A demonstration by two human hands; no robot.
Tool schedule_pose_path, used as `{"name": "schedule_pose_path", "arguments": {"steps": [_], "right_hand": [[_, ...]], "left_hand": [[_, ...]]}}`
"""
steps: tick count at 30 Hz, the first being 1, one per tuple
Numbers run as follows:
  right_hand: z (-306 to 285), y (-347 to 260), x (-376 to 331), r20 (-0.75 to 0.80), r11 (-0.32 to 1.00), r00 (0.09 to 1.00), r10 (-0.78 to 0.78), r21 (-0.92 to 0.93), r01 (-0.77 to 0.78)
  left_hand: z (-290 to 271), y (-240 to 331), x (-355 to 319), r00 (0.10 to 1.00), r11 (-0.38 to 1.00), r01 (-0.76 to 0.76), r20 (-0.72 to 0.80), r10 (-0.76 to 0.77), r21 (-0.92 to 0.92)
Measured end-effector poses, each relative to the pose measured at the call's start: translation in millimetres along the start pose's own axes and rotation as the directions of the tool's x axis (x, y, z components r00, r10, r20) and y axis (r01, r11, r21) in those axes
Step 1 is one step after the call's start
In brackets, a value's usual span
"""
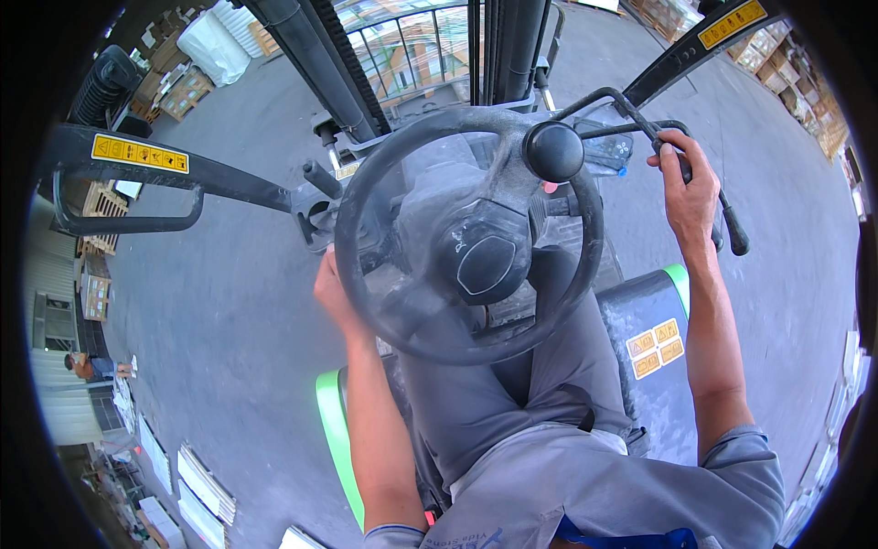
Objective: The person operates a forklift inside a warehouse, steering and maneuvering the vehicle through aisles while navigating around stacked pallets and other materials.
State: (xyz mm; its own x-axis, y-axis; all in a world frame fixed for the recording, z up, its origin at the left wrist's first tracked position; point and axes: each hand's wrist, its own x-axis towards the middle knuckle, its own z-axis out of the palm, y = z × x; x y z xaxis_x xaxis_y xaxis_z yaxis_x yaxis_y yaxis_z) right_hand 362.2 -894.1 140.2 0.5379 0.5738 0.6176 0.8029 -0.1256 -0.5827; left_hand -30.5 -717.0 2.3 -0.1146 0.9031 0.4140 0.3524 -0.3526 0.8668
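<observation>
I sit in a forklift seat behind a dusty black steering wheel [468, 236] with a round black knob [553, 151] on its upper right rim. My left hand [331, 291] grips the wheel's left rim from behind, the fingers partly hidden by it. My right hand [688, 188] is closed on a black control lever [681, 157] to the right of the wheel. A second lever [733, 233] with a black handle sticks out just beside that hand.
The black mast [508, 46] and cab pillars [197, 174] with yellow warning stickers rise ahead. Grey concrete floor [229, 302] surrounds the truck. Stacked boxes and pallets [187, 91] stand at the far left and right. Another person [87, 368] stands at the far left by white panels [206, 480].
</observation>
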Motion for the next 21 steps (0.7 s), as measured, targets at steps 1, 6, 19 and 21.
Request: {"name": "schedule_pose_path", "arguments": {"steps": [1,6,19,21], "right_hand": [[0,1,0,0.003,1.000,1.000,-0.002,-0.004,0.002],[0,7,2,0.004,1.000,1.000,0.017,-0.006,-0.017],[1,9,-4,-0.010,0.998,0.999,-0.039,0.042,0.039],[-7,7,-22,0.043,0.998,0.998,-0.035,-0.050,0.037]], "left_hand": [[1,0,0,1.000,1.000,-0.004,-0.007,0.004,-0.027],[2,-1,0,0.999,0.998,-0.041,-0.021,0.040,-0.036],[8,0,0,0.999,1.000,-0.001,-0.048,0.000,-0.026],[7,2,0,0.999,0.998,0.036,-0.038,-0.038,-0.055]]}}
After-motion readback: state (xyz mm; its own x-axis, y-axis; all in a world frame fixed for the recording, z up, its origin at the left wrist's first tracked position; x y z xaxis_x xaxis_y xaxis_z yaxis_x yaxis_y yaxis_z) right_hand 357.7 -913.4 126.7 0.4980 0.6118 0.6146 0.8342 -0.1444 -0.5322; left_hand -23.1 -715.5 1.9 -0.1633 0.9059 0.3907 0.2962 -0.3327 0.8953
